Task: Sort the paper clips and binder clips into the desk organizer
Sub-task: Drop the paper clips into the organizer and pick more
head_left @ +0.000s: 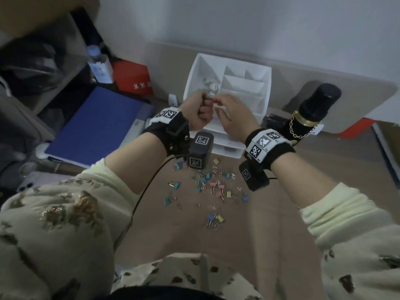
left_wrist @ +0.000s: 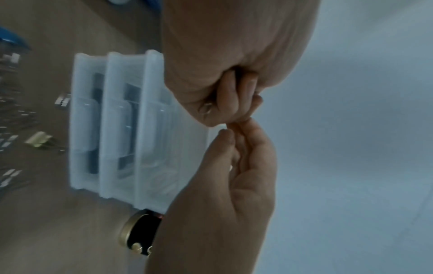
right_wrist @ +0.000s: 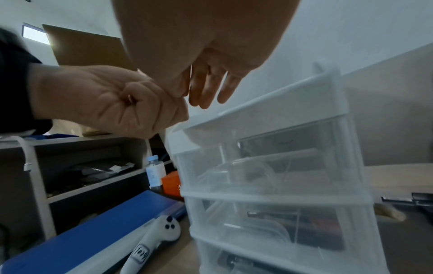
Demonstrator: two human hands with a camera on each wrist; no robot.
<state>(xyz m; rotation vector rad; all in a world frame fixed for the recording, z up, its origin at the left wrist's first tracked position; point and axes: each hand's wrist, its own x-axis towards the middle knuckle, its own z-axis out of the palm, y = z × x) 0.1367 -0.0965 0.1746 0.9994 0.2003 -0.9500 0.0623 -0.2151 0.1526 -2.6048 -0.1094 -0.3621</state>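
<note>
Hovering together over the front rim of the desk organizer (head_left: 229, 68), both hands meet fingertip to fingertip. The left hand (head_left: 198, 114) is balled into a fist, and a thin glint of metal shows in its curled fingers (right_wrist: 131, 100); it looks like a clip, though which kind cannot be told. The right hand (head_left: 234, 115) pinches thumb against forefinger right at the left fist, its other fingers (right_wrist: 206, 89) hanging straight and loose; what the pinch holds, if anything, is too small and blurred to make out. The organizer is a white, translucent plastic box with angled dividers on top and stacked, frosted drawers (right_wrist: 269, 166) below, standing toward the far edge of the table (head_left: 259, 224), a matte brown surface. Some silvery wire shapes lie in its left top compartment. Nearer the person, mid-table, the binder clips (head_left: 214, 187) lie scattered: small folded metal wedges in blue, pink, yellow and teal with wire handles, mixed with thin paper clips (head_left: 213, 207). A blue flat folder (head_left: 95, 126) lies at the left edge, and a black cylindrical bottle (head_left: 313, 111) with a gold chain stands right of the organizer.
</note>
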